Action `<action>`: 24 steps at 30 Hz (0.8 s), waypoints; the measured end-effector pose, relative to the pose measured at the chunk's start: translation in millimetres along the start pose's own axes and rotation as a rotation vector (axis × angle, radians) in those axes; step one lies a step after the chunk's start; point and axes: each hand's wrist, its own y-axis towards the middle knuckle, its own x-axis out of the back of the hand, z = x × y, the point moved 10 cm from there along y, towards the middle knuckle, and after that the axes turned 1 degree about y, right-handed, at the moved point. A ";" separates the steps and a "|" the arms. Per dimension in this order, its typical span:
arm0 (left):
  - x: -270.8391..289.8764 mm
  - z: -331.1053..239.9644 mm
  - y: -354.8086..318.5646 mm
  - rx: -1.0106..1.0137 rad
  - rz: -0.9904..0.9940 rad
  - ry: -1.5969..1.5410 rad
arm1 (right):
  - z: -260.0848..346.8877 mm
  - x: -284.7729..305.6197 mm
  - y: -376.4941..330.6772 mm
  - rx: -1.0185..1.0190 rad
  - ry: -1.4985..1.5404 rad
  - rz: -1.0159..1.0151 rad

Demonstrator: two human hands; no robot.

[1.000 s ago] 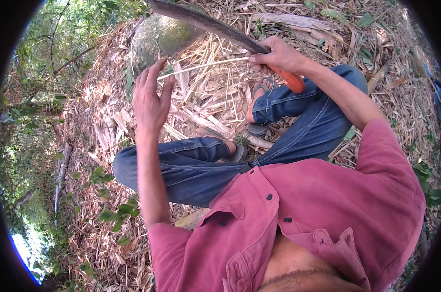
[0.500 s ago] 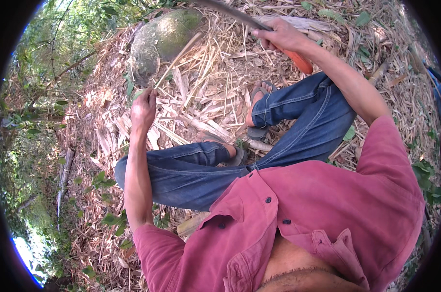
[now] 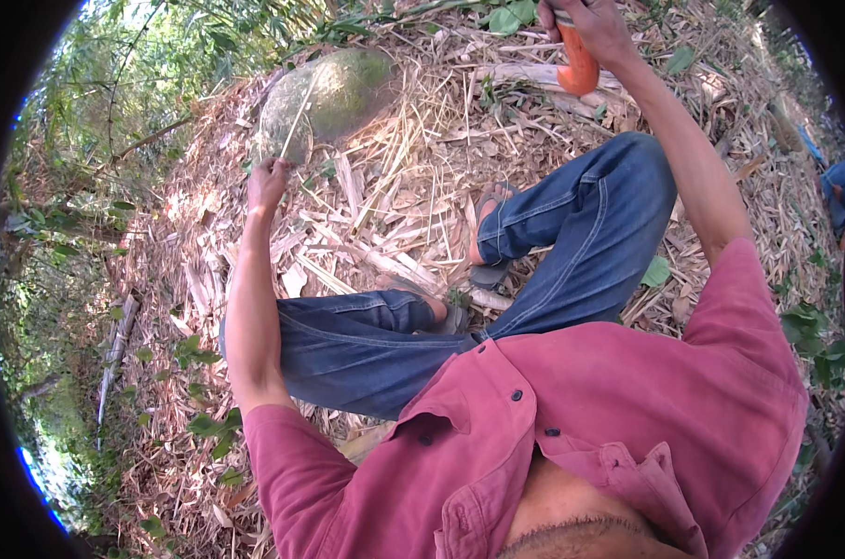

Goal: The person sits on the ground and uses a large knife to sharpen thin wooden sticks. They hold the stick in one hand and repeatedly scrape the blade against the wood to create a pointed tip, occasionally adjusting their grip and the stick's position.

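My left hand (image 3: 268, 184) is closed on one end of a thin pale strip (image 3: 299, 119), which looks like split bamboo. The strip slants up and away across a large rounded mossy rock (image 3: 353, 82). At the top right, my raised right hand (image 3: 594, 30) grips a large knife by its orange hooked handle (image 3: 579, 67). The blade now lies beyond the picture's upper edge. I am squatting low, with my knees in blue jeans (image 3: 572, 233) apart.
Dry leaves and pale shavings (image 3: 385, 186) cover the ground between me and the rock. A split log piece (image 3: 525, 74) lies beyond my right foot. Leafy brush (image 3: 59, 224) grows along the left. Some blue cloth (image 3: 840, 191) shows at the far right.
My right hand has risen away from me with the knife, taking its blade out of view. My left hand has shifted slightly outward, and the strip points more steeply away over the rock.
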 end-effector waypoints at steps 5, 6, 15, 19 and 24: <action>-1.9 3.0 32.2 0.130 0.035 -0.014 | -6.4 -6.7 -1.7 -0.122 -0.020 -0.022; -7.7 5.2 34.4 0.156 0.055 -0.038 | -13.4 -12.4 0.8 -0.123 -0.014 0.045; -61.9 53.8 81.6 0.219 0.107 -0.204 | -96.2 -81.6 22.1 -0.239 -0.185 0.252; -93.4 75.4 103.3 0.199 0.159 -0.344 | -153.6 -122.2 25.1 -0.370 -0.235 0.367; -126.9 81.8 133.1 0.134 0.162 -0.364 | -223.9 -158.3 31.8 -0.432 -0.443 0.464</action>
